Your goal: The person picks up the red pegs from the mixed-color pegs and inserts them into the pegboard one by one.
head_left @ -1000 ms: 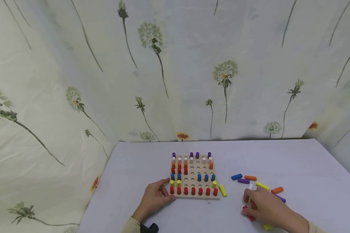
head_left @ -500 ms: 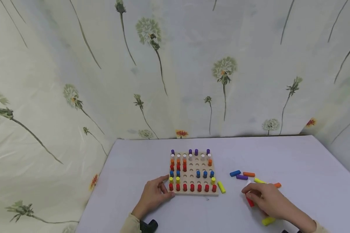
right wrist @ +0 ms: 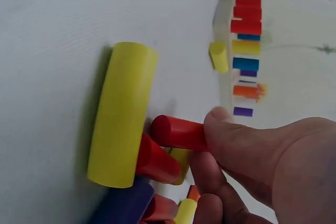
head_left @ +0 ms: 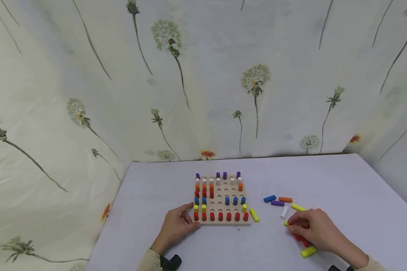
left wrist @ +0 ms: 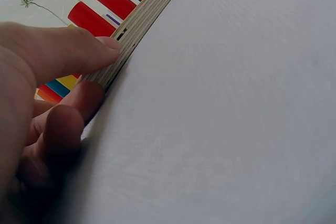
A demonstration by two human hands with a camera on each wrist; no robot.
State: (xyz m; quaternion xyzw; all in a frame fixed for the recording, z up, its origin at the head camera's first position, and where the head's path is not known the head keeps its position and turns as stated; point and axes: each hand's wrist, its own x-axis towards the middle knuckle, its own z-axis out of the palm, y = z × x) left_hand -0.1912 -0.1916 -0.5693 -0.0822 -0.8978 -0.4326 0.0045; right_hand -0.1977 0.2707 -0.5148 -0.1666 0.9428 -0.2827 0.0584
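Note:
My left hand (head_left: 177, 227) grips the near left corner of a wooden pegboard (head_left: 224, 223), its thumb on the front edge and its index finger at the side. Rows of coloured pegs stand upright in the board, among bare holes. In the left wrist view, the thumb (left wrist: 89, 51) touches the layered board edge (left wrist: 152, 11). To the right of the board, my right hand (head_left: 313, 227) pinches a red peg (right wrist: 181, 132) between thumb and fingers, over the loose pegs. Beside that peg, a yellow peg (right wrist: 123, 114) and another red peg (right wrist: 157, 161) lie on the table.
Loose pegs lie on the white table (head_left: 162, 184): a blue peg (head_left: 269, 198), an orange peg (head_left: 285, 199), a purple peg (head_left: 277, 203) and a white peg (head_left: 284, 212). One yellow peg (head_left: 254, 215) rests close to the board's right edge. A patterned curtain (head_left: 203, 82) hangs behind.
My right hand has shifted among the loose pegs and pinches a red one. The white peg, earlier partly covered by that hand, is exposed. My left hand keeps its grip on the board.

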